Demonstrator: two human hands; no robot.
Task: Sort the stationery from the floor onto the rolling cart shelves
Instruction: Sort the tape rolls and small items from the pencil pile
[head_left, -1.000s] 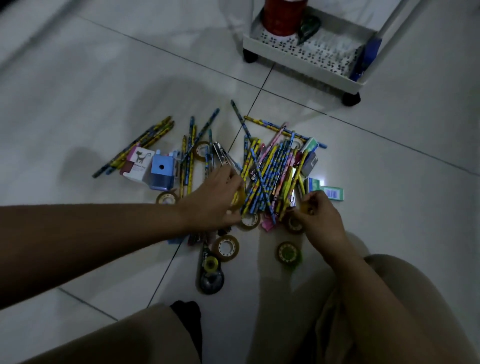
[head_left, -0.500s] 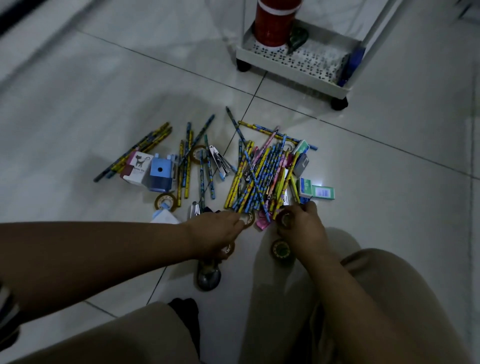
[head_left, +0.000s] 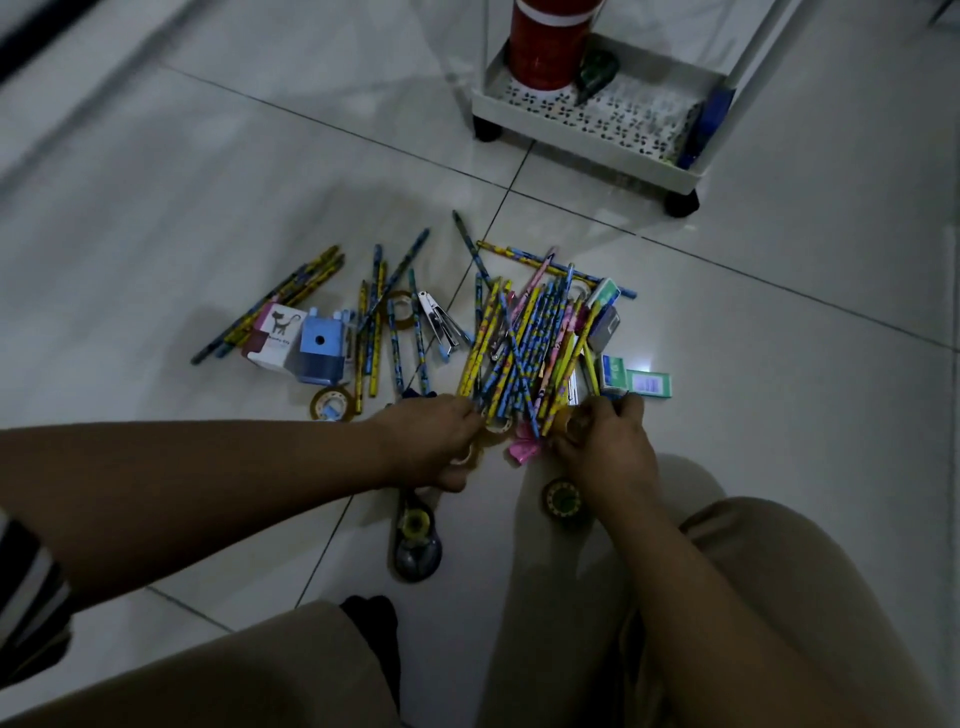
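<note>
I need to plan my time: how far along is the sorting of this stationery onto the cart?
Early. Done: only a red canister and a tape dispenser sit on the cart's bottom shelf. In hand: the left hand and right hand each grip a tape roll. Left: the pencil pile, blue sharpener, stapler and boxes remain on the floor.

The floor (head_left: 208, 171) is laid with large glossy pale-grey tiles, joined by thin dark grout lines (head_left: 779, 270) that cross it on the slant. The room is dim, and a small bright glint of light (head_left: 640, 362) reflects off the tiles.
</note>
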